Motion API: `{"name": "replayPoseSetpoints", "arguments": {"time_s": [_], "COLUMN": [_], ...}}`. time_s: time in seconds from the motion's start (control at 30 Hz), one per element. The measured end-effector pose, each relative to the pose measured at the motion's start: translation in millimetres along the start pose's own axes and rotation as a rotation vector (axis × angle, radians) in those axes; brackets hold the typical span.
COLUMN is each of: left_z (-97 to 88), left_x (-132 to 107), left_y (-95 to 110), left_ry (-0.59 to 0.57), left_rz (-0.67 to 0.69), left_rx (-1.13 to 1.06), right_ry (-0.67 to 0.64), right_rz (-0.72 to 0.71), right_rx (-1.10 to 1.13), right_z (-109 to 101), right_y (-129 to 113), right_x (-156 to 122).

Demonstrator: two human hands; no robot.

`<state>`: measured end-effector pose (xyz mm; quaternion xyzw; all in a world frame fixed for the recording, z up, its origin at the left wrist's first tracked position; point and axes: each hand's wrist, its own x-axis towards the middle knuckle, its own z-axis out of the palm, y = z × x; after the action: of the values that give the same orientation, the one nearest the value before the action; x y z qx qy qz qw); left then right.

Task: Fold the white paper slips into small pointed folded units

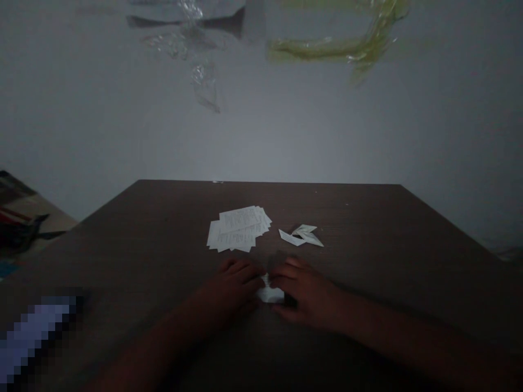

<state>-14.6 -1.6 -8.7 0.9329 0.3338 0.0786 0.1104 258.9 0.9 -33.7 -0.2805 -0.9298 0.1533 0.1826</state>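
A small white piece of paper (270, 294) lies on the dark wooden table (368, 228) between my two hands. My left hand (235, 283) curls over its left side, fingers bent and pressing on it. My right hand (304, 291) covers its right side, fingers closed round the edge. Just beyond my hands, a fanned stack of printed paper slips (239, 227) rests on the table. To the right of that stack sit folded white paper pieces (302, 236). The room is dim, so the fold under my fingers is hard to make out.
A pale wall rises behind the table, with crumpled clear tape and a yellowish plastic strip (339, 49) stuck high on it. Cluttered dark items (18, 223) sit off the table's left side. A blurred pale object (36, 332) lies at the near left.
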Motion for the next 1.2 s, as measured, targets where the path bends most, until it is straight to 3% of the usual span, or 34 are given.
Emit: {"name": "replayPoseSetpoints", "arguments": {"time_s": [0.43, 0.53, 0.63, 0.77, 0.9, 1.0, 1.2], "left_z": [0.3, 4.9, 9.1, 12.1, 12.2, 10.0, 2.0], "left_x": [4.8, 6.2, 7.8, 9.0, 6.2, 1.6, -5.4], "left_y": [-6.3, -4.2, -0.9, 1.1, -3.0, -9.5, -21.3], "left_ry": [0.066, 0.096, 0.113, 0.125, 0.152, 0.168, 0.097], "left_rz": [-0.122, -0.165, -0.234, -0.322, -0.326, -0.245, -0.153], "left_rx": [-0.219, -0.236, -0.255, -0.235, -0.246, -0.308, -0.389], "right_ry": [0.136, 0.233, 0.319, 0.185, 0.084, -0.002, -0.104], "right_rz": [0.098, 0.148, 0.052, -0.135, -0.056, -0.023, -0.011], "right_rx": [0.053, -0.006, -0.151, -0.283, -0.286, -0.255, -0.251], "right_z": [4.0, 5.2, 5.4, 6.2, 6.1, 3.4, -1.2], "right_y": [2.3, 1.7, -2.9, -15.9, -24.5, -24.6, -26.5], "right_x": [4.4, 2.7, 0.0, -1.5, -1.5, -1.4, -0.5]}}
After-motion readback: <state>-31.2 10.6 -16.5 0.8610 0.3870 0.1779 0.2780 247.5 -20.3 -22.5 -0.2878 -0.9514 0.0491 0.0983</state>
